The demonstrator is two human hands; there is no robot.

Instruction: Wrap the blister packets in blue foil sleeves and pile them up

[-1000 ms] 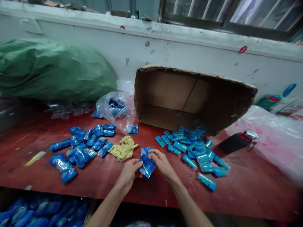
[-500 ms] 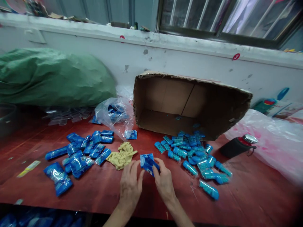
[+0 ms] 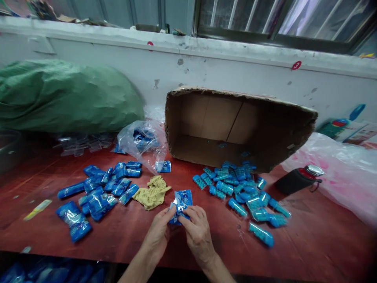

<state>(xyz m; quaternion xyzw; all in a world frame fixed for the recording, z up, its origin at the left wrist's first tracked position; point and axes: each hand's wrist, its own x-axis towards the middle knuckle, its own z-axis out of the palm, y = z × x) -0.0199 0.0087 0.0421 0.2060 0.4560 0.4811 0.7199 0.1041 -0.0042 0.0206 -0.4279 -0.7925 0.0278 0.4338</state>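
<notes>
A shiny blue printed packet (image 3: 183, 197) is held between my two hands above the red table. My left hand (image 3: 159, 230) pinches its lower left edge, while my right hand (image 3: 196, 228) grips the lower right side with thumb and fingers. Fingers cover the lower part, so whether anything is inside cannot be seen. Just left of the packet lies a crumpled yellow cloth (image 3: 151, 192). Further left is a pile of filled blue packets (image 3: 98, 202). To the right, clear tubes with blue caps and small blue balls (image 3: 237, 207) lie heaped.
An open cardboard box (image 3: 218, 153) lies on its side behind the tubes. A black bottle (image 3: 291, 181) stands tilted in view at right, near pink-white plastic sheeting (image 3: 338, 169). A clear bag of blue packets (image 3: 147, 147) and a green sack (image 3: 70, 96) are at back left.
My left hand has closed onto the packet, and my right hand has shifted its grip lower. The packet has come slightly nearer to me, its lower part now bunched between my fingers.
</notes>
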